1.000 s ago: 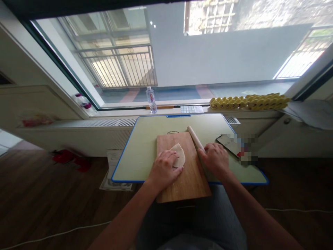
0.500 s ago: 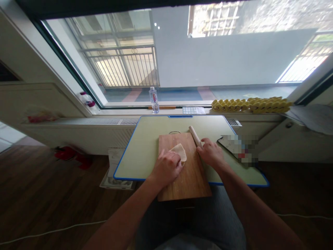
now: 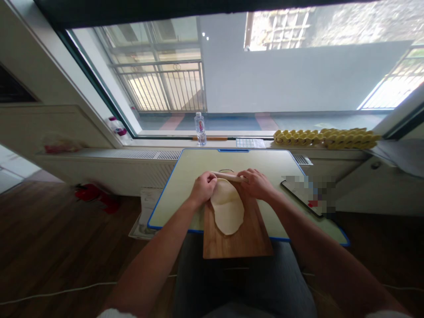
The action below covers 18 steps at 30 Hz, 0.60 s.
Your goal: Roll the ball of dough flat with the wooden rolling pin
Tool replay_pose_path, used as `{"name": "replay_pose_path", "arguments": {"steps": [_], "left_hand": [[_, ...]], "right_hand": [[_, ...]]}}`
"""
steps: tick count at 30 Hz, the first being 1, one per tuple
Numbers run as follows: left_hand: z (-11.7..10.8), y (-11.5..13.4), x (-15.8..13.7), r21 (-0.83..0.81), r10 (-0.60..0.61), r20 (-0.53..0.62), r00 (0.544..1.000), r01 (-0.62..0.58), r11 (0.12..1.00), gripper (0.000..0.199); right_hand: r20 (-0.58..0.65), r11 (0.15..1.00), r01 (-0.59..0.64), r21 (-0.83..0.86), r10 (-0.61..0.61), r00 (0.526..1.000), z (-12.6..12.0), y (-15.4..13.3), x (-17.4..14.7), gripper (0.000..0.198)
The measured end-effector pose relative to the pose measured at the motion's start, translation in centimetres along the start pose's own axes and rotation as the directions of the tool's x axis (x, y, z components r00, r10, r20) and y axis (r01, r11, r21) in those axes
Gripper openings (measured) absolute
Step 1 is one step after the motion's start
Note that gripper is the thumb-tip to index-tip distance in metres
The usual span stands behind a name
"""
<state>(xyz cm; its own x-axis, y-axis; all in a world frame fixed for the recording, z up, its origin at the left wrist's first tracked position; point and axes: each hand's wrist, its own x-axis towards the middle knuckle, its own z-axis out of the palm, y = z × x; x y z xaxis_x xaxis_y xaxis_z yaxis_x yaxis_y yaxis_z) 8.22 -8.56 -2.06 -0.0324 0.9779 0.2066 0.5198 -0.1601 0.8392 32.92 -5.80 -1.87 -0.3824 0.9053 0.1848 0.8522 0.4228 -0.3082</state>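
A flat, uneven oval sheet of pale dough [image 3: 228, 210] lies spread on the wooden cutting board [image 3: 238, 245]. Across its far edge runs a slim, light rolling pin [image 3: 229, 177]. My left hand [image 3: 204, 186] is closed at the pin's left end, its fingertips also close against the dough's upper-left edge. At the other end, my right hand [image 3: 254, 183] has its fingers curled over the pin. The board's metal hanging loop [image 3: 226, 170] shows just behind the pin.
The board rests on a pale folding table [image 3: 175, 194] with blue edging and overhangs its front. A phone-like device [image 3: 300, 196], partly blurred out, lies at right. On the sill stand a water bottle [image 3: 200, 129] and yellow egg trays [image 3: 324, 138]. A red extinguisher [image 3: 96, 196] is at left.
The dough, folded under my left hand before, now lies opened out toward me. My right hand has brought the rolling pin from the board's right side across its far end. My left hand moved away from me.
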Motion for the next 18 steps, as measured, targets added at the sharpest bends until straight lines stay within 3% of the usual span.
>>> {"name": "replay_pose_path", "arguments": {"steps": [5,9,11,15,18], "left_hand": [[0.2,-0.4,1.2,0.073,0.027,-0.002,1.000,-0.026,0.997,0.008],[0.2,-0.3,0.9,0.041,0.036,0.119,0.992,-0.041,0.998,0.014],[0.3,-0.5,0.5,0.012,0.073,0.148,0.986,-0.075,0.997,0.011],[0.4,-0.8,-0.8,-0.050,0.178,0.092,0.980,-0.174,0.983,0.012],[-0.1,-0.8,-2.4,0.050,0.248,0.087,0.965,-0.252,0.966,0.018]], "right_hand": [[0.008,0.999,-0.030,-0.017,0.031,1.000,-0.4,-0.5,0.7,0.032],[-0.089,0.994,-0.075,0.082,0.082,0.993,-0.5,-2.5,0.8,0.028],[-0.113,0.991,-0.028,0.134,0.043,0.993,-0.3,-3.6,0.8,0.029],[-0.075,0.973,0.145,0.182,-0.134,0.988,0.2,-4.9,0.9,0.026],[-0.087,0.967,0.174,0.187,-0.160,0.983,0.8,-4.9,0.2,0.017]]}}
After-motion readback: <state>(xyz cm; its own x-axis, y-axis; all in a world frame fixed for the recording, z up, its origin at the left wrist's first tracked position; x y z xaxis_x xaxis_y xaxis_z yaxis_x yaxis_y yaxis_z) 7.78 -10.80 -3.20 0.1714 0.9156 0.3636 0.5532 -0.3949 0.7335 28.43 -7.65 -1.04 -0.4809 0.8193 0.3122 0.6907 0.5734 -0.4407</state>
